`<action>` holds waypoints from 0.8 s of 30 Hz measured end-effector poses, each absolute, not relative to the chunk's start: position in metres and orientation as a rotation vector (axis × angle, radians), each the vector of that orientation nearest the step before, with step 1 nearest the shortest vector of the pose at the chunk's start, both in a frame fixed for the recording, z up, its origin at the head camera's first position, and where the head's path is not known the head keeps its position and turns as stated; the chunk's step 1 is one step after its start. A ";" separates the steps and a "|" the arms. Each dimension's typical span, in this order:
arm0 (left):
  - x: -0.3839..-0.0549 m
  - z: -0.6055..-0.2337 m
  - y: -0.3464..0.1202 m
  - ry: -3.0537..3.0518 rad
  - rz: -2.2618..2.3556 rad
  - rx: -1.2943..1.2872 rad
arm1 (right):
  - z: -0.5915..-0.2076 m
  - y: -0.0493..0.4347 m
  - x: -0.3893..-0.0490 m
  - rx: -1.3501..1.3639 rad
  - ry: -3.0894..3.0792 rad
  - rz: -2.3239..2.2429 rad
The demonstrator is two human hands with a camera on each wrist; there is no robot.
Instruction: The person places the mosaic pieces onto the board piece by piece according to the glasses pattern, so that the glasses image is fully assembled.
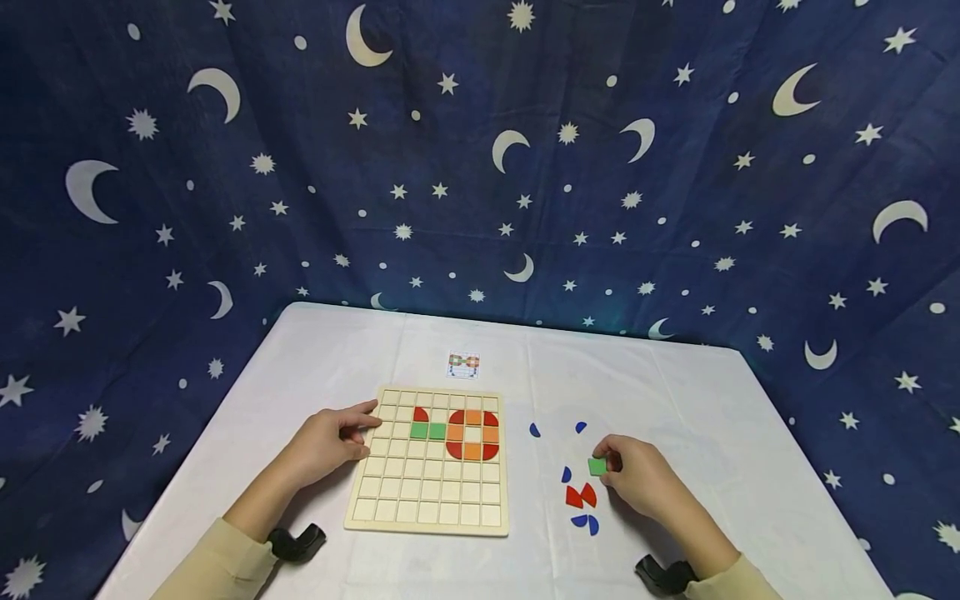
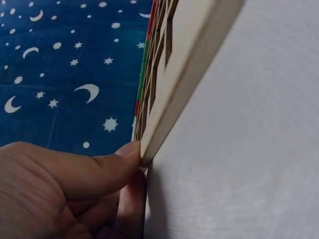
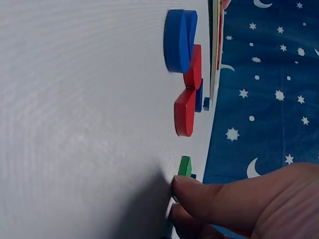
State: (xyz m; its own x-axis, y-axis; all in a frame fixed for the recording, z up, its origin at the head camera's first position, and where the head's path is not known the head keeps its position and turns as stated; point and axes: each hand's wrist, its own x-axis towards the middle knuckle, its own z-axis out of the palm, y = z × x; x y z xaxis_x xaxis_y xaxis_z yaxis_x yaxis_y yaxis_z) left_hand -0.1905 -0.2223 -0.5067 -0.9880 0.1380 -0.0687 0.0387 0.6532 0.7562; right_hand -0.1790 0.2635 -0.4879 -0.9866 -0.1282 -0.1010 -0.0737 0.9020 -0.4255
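A pale wooden grid board [image 1: 427, 528] lies flat on the white table. My left hand [image 1: 330, 442] rests at the board's left edge, its index finger fairly straight along it. In the left wrist view the thumb [image 2: 112, 167] touches the board's rim. On the board sit two green squares [image 1: 437, 431], a lone red quarter-round piece [image 1: 421, 414], and a ring of red and orange pieces [image 1: 472, 451]. Right of the board, my right hand [image 1: 637, 471] pinches a green square tile [image 1: 597, 467] between thumb and fingers, close over the tabletop.
Two red quarter-round pieces [image 1: 588, 495] and several blue pieces [image 1: 535, 430] lie loose between the board and my right hand. A small pattern card [image 1: 463, 365] lies beyond the board. Behind the table [image 1: 637, 375] hangs a dark blue curtain [image 1: 465, 150] with moons and stars.
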 end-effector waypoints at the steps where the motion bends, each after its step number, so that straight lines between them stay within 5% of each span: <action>1: -0.190 -0.507 -0.222 2.747 1.251 0.146 | -0.488 0.263 -0.179 -0.158 2.942 -0.648; 24: -0.189 -0.506 -0.222 2.736 1.263 0.137 | -0.472 0.174 -0.200 -0.236 2.862 -0.838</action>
